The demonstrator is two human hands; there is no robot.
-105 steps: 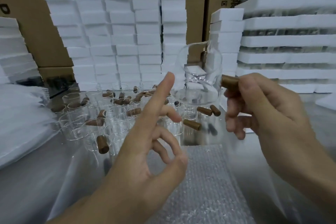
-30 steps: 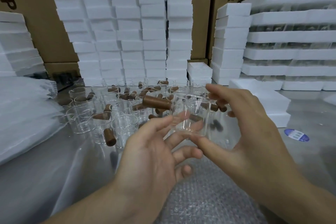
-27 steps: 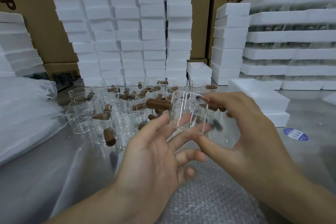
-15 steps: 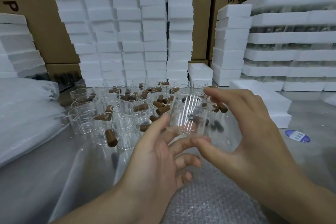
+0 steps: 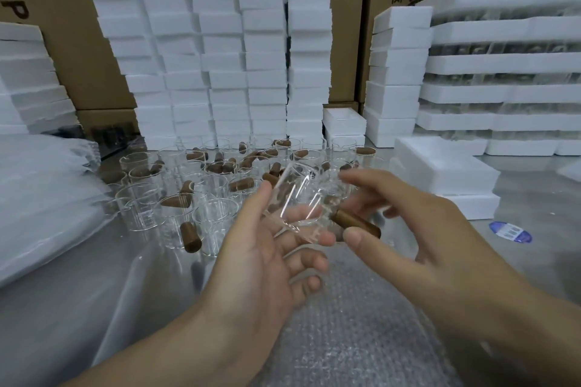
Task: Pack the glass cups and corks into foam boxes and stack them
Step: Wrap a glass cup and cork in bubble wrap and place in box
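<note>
While the left hand (image 5: pixel 251 261) cradled a tilted glass cup (image 5: pixel 295 198) at the centre of the frame, thumb and fingers curled round it, the right hand (image 5: pixel 424 239) pinched a cork (image 5: pixel 355 225) just beside the cup's lower end. Pairing the two seemed the step in hand. Next, both likely needed carrying to the open foam box (image 5: pixel 446 166) at right, where the way looked free, keeping clear of the standing cups (image 5: pixel 213 185) crowded just behind.

packing workshop — stacked foam boxes (image 5: pixel 220 72), cartons (image 5: pixel 345 25)
</note>
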